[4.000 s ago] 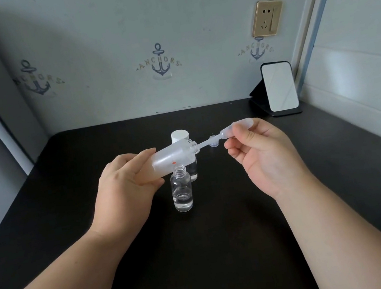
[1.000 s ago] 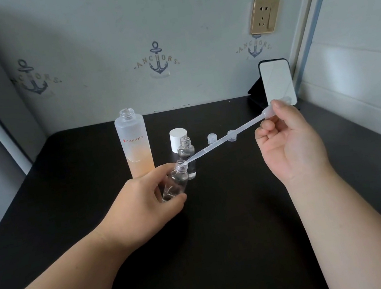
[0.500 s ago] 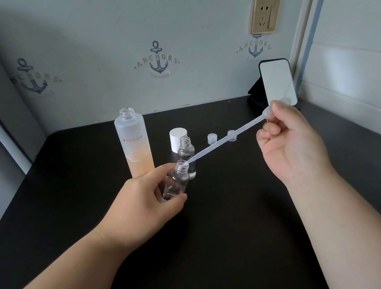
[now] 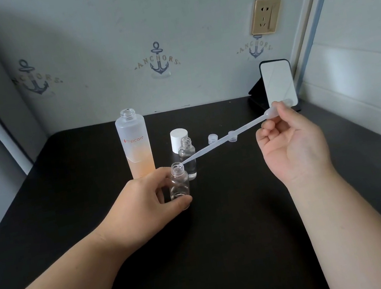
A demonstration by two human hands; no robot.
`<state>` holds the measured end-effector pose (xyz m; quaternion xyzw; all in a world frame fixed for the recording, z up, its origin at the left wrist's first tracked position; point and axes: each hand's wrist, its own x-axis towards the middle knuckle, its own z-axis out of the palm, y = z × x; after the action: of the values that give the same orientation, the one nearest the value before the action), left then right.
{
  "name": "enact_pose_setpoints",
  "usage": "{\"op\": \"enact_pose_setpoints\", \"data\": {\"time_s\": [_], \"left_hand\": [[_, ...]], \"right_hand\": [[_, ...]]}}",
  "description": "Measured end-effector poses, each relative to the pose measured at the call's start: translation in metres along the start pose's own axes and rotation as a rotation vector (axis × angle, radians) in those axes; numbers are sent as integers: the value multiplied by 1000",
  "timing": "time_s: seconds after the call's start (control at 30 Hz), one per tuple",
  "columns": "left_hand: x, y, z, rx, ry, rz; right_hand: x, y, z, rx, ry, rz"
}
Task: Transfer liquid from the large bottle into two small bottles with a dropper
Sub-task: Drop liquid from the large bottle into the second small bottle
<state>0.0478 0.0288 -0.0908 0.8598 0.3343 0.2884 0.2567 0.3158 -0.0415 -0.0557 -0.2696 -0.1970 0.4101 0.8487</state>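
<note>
left hand (image 4: 141, 202) grips a small bottle (image 4: 179, 183) on the table (image 4: 224, 239). right hand (image 4: 291, 143) pinches the dropper (image 4: 224, 142) bulb, tip at that bottle's mouth. large bottle (image 4: 136, 145) stands behind

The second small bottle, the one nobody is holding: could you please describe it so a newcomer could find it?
Start at the tall frosted bottle with peach liquid on the black table. Just right of it stands the small clear bottle, uncapped, directly in front of a white cap, untouched by either hand.
</note>
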Motion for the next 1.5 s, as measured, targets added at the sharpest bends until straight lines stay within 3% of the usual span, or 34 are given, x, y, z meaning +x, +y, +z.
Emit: {"op": "enact_pose_setpoints", "data": {"time_s": [0.23,0.37,0.47,0.53,0.83,1.5], "left_hand": [[-1,0,-1,-70,23,33],[-5,2,-5,-342,349,12],[-4,-1,-11,-339,625,-72],[0,-6,-13,-329,693,-145],[15,-18,-4,-235,357,-292],[11,-14,-6,-74,418,-191]], "right_hand": [[-1,1,0,38,-7,17],[-1,2,0,33,-13,23],[-1,3,1,28,-20,21],[-1,4,2,21,-34,26],[-2,6,2,-13,-51,36],[-2,5,2,-31,-18,-18]]}}
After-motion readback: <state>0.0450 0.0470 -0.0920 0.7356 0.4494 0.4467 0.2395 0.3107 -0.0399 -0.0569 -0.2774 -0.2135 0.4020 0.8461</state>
